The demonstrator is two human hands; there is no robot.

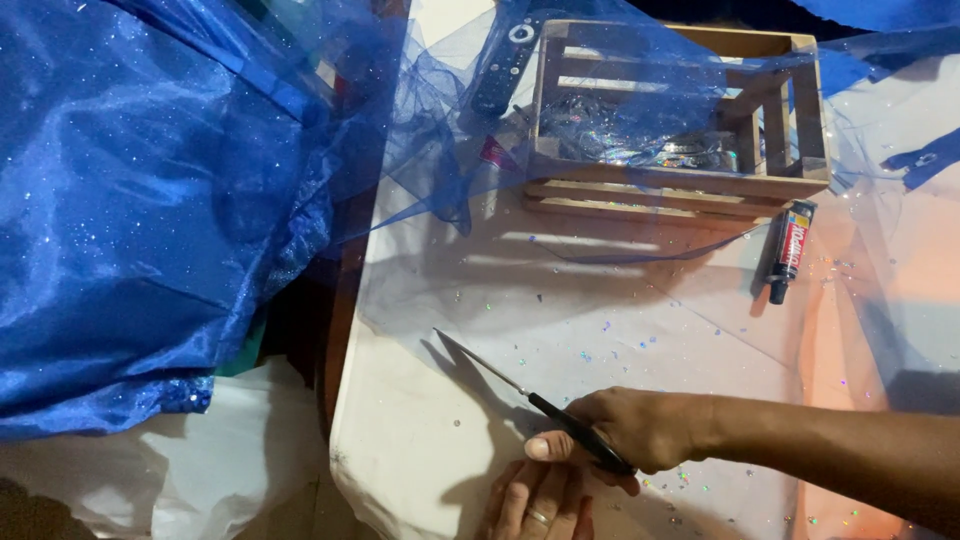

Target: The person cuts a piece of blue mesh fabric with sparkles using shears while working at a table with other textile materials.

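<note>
My right hand (640, 428) grips the scissors (520, 390) — blades pointing far-left over sheer fabric (600, 300); left fingers (540, 500) lie flat, near.

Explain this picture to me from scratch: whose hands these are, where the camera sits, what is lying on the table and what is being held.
There is no machine here. One camera is worn on a person's head and looks down at their own bare hands.

The right hand holds black-handled scissors, blades pointing left over sheer blue glittery tulle spread on a white table. The left hand, with a ring on one finger, lies flat at the bottom edge, just below the scissors.

At the back stands a wooden slatted crate with shiny iridescent material inside. Beside it lie a small tube with a black cap and a dark remote control. A heap of shiny blue satin fabric fills the left side.
</note>
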